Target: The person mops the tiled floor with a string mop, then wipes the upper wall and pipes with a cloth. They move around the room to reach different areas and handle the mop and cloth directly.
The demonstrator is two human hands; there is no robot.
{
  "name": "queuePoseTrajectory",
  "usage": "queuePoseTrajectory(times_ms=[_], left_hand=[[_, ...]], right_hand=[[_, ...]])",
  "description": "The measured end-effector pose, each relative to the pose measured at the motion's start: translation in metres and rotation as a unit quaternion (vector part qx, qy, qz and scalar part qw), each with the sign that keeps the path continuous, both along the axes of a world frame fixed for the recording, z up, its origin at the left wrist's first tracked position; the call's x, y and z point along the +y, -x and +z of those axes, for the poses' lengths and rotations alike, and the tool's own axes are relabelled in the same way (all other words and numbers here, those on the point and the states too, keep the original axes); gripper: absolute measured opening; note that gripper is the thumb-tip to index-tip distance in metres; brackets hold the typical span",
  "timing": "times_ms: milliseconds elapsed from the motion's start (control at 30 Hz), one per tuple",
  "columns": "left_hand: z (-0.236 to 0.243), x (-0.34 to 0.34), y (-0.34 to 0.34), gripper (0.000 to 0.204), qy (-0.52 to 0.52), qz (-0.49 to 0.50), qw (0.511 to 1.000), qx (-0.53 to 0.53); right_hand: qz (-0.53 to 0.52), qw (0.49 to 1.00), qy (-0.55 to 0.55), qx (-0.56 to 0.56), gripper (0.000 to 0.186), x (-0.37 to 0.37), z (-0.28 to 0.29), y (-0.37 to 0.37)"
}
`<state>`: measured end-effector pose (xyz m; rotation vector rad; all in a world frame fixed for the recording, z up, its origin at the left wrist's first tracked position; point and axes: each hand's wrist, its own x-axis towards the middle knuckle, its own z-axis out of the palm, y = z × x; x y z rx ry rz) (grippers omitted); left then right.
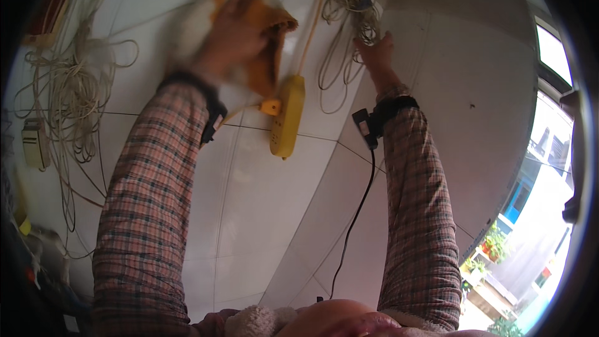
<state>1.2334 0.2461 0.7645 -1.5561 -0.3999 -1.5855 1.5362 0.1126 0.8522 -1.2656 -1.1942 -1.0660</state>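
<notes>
My left hand (232,43), blurred by motion, is on an orange-and-white cloth (265,22) spread against the white tiled wall. The cloth's lower edge hangs close to a yellow power strip (287,118) with an orange plug (269,107) at its side. Farther right, my right hand (377,59) is at the lower part of a coiled bundle of pale cables (350,0). Its fingers are partly hidden among the loops, and its thumb points up. Loose loops hang down left of that hand.
A large tangle of cables (75,97) hangs at the left, near a small pale box (35,143) and a red-brown panel (53,12). A black cord (355,212) runs down from my right wrist. A bright window opening with potted plants (494,243) lies at the right.
</notes>
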Motion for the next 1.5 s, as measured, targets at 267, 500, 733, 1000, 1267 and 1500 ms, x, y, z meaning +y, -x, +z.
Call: queuePoseTrajectory(times_ms=[267, 500, 733, 1000, 1267, 1500], left_hand=[[-0.001, 0.004, 0.002, 0.038, 0.041, 0.068, 0.997, 0.021], [-0.004, -0.006, 0.005, 0.043, 0.035, 0.057, 0.998, 0.007], [-0.001, -0.010, 0.006, 0.044, 0.147, 0.147, 0.977, 0.051], [-0.002, -0.011, 0.005, 0.045, 0.158, 0.154, 0.974, 0.049], [-0.003, -0.028, 0.010, 0.044, 0.192, 0.176, 0.963, 0.069], [-0.006, -0.017, 0.011, 0.044, 0.132, 0.162, 0.976, 0.069]], right_hand=[[-0.094, 0.990, -0.021, -0.104, 0.079, 0.002, 0.047, -0.005], [-0.080, 0.991, 0.035, -0.100, 0.062, 0.007, 0.065, 0.008], [-0.124, 0.990, 0.019, -0.069, 0.048, 0.013, 0.065, 0.018], [-0.088, 0.991, 0.017, -0.102, 0.050, -0.003, 0.090, -0.004], [-0.018, 0.996, 0.039, -0.076, 0.055, -0.008, 0.100, -0.007], [-0.033, 0.996, -0.002, -0.078, 0.080, 0.013, 0.070, 0.007]])
